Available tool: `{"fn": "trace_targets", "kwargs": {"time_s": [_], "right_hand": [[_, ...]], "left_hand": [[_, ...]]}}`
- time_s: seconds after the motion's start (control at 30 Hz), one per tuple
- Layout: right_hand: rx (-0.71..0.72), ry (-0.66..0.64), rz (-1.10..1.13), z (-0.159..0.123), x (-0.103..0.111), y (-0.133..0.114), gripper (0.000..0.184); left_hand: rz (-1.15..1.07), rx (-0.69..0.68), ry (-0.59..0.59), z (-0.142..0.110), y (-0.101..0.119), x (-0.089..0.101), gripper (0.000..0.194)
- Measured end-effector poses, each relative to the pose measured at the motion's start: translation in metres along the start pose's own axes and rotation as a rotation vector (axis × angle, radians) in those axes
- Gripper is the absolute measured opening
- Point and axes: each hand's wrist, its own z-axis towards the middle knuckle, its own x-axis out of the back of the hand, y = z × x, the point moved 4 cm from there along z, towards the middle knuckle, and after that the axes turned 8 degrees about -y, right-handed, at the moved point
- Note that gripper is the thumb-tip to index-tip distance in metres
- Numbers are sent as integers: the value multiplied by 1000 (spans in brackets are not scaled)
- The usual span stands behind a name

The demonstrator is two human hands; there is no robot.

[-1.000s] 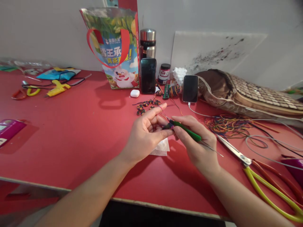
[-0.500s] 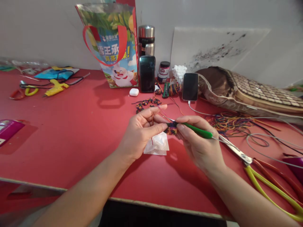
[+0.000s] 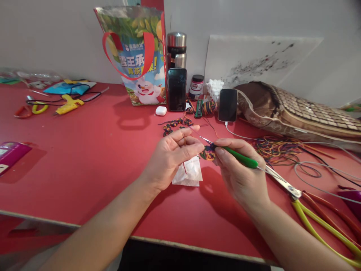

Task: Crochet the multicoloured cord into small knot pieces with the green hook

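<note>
My right hand (image 3: 244,171) is closed around the green handle of a crochet hook (image 3: 242,157), whose metal tip points left. Between both hands hangs a small multicoloured crochet piece (image 3: 208,153), and the hook's shaft lies at its upper edge. My left hand (image 3: 176,156) pinches the piece's left side with thumb and a finger. Yarn runs over the raised left index finger toward the hook tip. Below the hands, a crumpled white paper packet (image 3: 187,175) lies on the red table (image 3: 84,162). Behind the hands rests a curled crocheted strip (image 3: 176,123).
Large scissors (image 3: 295,192) lie at the right beside a yarn tangle (image 3: 272,148) and a pale cable. At the back stand a carrier bag (image 3: 146,88), a steel flask (image 3: 177,39), a jar (image 3: 196,86) and two phones. A yellow glue gun (image 3: 68,104) sits far left.
The hook and right hand have shifted slightly right, away from the left fingertips, showing more of the crochet piece. The whole view has moved a little.
</note>
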Motion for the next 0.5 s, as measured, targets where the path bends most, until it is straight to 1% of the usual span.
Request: {"fn": "trace_targets", "kwargs": {"time_s": [0.1, 0.2, 0.3, 0.5], "right_hand": [[29, 13, -44, -1, 1, 0, 13], [43, 3, -51, -1, 1, 1, 12], [28, -4, -31, -2, 0, 3, 12], [-17, -3, 17, -2, -2, 4, 13]], "left_hand": [[27, -17, -28, 0, -1, -1, 51], [23, -29, -19, 1, -2, -1, 49], [6, -39, -3, 2, -2, 0, 47], [-2, -32, -8, 1, 0, -1, 45]]}}
